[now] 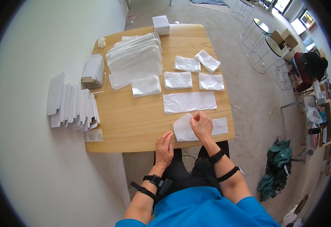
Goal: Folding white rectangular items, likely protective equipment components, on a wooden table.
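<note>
So the right hand [201,124] is pinching a thin white sheet [184,130] near the close edge of the wooden surface [135,121]. Left hand's [164,148] just beside it, fingers slightly bent, can't tell if it's gripping anything. Another flat white sheet [189,102] lies just beyond, then folded white bundles [178,80].

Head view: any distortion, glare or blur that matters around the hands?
Head view: fisheye bends the table edges, corners go black; head view: bright opening at upper right looks blown out, far from the work; head view: left hand and right hand show no obvious motion blur.
</note>
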### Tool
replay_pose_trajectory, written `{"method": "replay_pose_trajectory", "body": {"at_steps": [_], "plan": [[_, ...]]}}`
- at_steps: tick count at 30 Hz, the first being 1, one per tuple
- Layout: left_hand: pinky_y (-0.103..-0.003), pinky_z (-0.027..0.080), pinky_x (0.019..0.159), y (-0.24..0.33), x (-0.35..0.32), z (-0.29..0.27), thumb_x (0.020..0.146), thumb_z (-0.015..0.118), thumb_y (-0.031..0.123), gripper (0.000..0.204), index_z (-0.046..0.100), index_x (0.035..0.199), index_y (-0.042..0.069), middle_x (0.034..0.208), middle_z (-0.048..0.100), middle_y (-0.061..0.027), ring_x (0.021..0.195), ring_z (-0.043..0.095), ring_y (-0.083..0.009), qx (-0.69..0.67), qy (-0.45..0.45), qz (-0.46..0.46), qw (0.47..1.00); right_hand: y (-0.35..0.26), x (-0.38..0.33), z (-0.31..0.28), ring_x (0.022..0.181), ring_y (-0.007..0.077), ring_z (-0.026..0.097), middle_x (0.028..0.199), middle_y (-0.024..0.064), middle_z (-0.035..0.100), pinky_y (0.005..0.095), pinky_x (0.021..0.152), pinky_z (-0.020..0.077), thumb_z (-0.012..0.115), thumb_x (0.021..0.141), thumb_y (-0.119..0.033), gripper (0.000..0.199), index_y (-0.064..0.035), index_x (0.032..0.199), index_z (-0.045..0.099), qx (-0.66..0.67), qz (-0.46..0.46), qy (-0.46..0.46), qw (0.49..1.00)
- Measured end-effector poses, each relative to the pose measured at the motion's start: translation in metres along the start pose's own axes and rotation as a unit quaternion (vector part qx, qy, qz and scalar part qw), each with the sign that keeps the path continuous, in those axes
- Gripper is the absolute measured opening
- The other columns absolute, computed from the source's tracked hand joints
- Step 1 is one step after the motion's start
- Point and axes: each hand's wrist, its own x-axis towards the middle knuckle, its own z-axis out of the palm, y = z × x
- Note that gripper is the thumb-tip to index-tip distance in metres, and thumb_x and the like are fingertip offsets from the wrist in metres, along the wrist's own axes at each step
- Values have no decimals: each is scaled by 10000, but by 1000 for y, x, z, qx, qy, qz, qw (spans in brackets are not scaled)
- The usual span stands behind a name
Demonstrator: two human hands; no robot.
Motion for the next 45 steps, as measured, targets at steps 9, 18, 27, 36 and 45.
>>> {"method": "replay_pose_trajectory", "body": {"at_steps": [9, 18, 27, 36, 45], "plan": [[-380, 398, 957, 14, 13, 11, 757, 538, -42, 543, 524, 1293, 44, 1341, 519, -32, 1109, 508, -260, 136, -81, 111, 981, 43, -33, -9, 695, 347, 641, 741, 175, 634, 431, 658, 492, 597, 794, -59, 264, 0, 1049, 562, 71, 15, 71, 995], [-356, 382, 967, 6, 14, 19, 800, 522, 1, 519, 514, 1318, 48, 1393, 490, -8, 1111, 502, -229, 188, -106, 105, 971, 60, -32, 5, 654, 310, 634, 710, 147, 622, 410, 631, 497, 595, 788, -60, 298, -5, 1080, 580, 64, -6, 92, 994], [-357, 372, 979, -3, 17, 17, 808, 531, 13, 498, 577, 1283, 155, 1402, 485, 21, 1110, 502, -225, 190, -133, 110, 966, 64, -32, -2, 729, 356, 649, 754, 165, 653, 429, 676, 504, 627, 767, -62, 334, -4, 1091, 576, 91, 34, 11, 995], [-382, 362, 1007, -5, 22, 8, 790, 549, 13, 514, 571, 1289, 137, 1417, 470, 20, 1128, 496, -239, 175, -175, 125, 961, 91, -25, -33, 728, 278, 652, 929, 143, 662, 378, 657, 506, 696, 760, -111, 360, -7, 1092, 605, 82, 30, 78, 993], [-491, 219, 1095, 32, 48, 4, 620, 831, 299, 1031, 278, 1467, 99, 1458, 369, -100, 1238, 394, -312, 148, -181, 94, 968, 64, -24, -50, 1311, 311, 371, 1393, 120, 415, 512, 1094, 274, 824, 624, -193, 960, -120, 1442, 326, -127, -311, -104, 936]]}}
